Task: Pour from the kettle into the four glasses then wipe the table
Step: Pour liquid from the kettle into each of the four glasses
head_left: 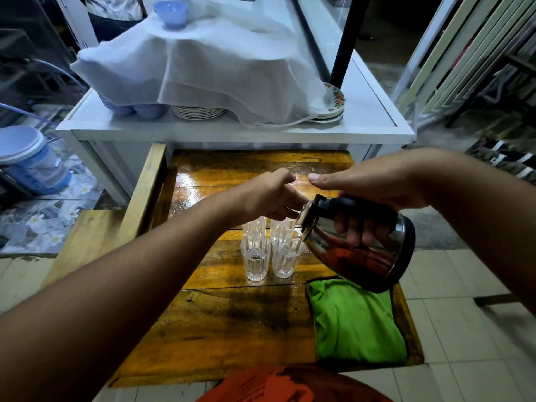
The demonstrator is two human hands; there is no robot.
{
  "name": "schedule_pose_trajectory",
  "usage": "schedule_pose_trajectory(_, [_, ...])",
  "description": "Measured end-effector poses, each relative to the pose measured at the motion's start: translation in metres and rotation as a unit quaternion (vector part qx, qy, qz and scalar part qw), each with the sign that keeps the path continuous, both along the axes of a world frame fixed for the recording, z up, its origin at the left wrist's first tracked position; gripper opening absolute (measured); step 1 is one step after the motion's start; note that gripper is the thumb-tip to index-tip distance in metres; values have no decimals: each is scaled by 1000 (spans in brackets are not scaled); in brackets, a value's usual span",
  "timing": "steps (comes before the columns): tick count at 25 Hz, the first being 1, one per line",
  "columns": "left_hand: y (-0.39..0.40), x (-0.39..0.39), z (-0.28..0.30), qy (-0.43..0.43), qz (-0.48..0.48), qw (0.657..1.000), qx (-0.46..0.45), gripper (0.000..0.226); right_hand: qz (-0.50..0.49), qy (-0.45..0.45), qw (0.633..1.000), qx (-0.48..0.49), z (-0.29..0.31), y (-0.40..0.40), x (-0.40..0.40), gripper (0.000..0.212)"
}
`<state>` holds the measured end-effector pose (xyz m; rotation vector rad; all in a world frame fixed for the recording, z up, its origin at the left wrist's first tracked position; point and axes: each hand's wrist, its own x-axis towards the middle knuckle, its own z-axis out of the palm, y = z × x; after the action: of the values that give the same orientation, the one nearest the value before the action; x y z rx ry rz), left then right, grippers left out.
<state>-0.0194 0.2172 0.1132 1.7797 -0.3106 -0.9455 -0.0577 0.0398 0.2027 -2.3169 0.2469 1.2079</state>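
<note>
Several clear ribbed glasses stand close together in a square on the wooden table. My right hand grips the black handle of a steel kettle, tilted with its spout over the near right glass. My left hand reaches over the far glasses, its fingers on the far right glass or on the kettle's lid; I cannot tell which. A green cloth lies on the table's near right part, just under the kettle.
A white cabinet stands behind the table, carrying stacked plates and bowls under a white cloth. A wooden bench runs along the left. A blue-lidded bucket sits on the floor far left.
</note>
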Motion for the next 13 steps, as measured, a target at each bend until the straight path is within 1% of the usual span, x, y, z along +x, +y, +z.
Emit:
schedule_pose_trajectory(4, [0,-1,-6,-6,-2,1000,12,65,3,3,1000,-5,-8,0,-2,88])
schedule_pose_trajectory(13, [-8,0,-15,12,-10,1000,24,65,4,10,1000,12,-20,-14,-2,89])
